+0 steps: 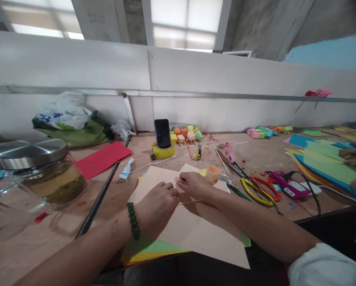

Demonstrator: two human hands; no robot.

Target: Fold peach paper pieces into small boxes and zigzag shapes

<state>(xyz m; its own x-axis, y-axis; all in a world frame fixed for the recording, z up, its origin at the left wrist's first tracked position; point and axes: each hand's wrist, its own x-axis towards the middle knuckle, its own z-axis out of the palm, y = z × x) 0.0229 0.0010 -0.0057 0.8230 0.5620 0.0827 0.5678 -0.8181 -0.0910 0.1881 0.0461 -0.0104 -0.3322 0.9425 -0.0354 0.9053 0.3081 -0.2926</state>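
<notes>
A white sleeve (326,266) gathered on the right forearm comes nearest, its arm reaching in over the table (195,161). The left forearm carries a green bead bracelet (133,220) just behind the left hand (156,208).

Below and around the fingers of both hands lie pale peach paper sheets (207,238), the front one hanging past the table's edge. Green and yellow sheets (154,249) show beneath it. The left hand's fingers, one wearing a ring, are curled down onto the peach paper; their tips are hidden, so whether they grip it cannot be told. The right hand (195,185) sits just beside, its fingers bent in close together, with a bit of peach paper showing at the tips; whether they pinch it is unclear.

Just beyond the right fingers, beside the wrist, stands a small peach paper cup (212,174). Farther ahead of the fingers, a phone (162,133) stands upright on a yellow tape roll (163,152), with small folded-paper blocks (191,136) beside it. Right of the fingers are a pink glue gun (229,152), yellow- and red-handled scissors (256,201) and a purple power strip (289,186). Well to their left are red paper (103,159) and a lidded glass mug (61,182) of tea.
</notes>
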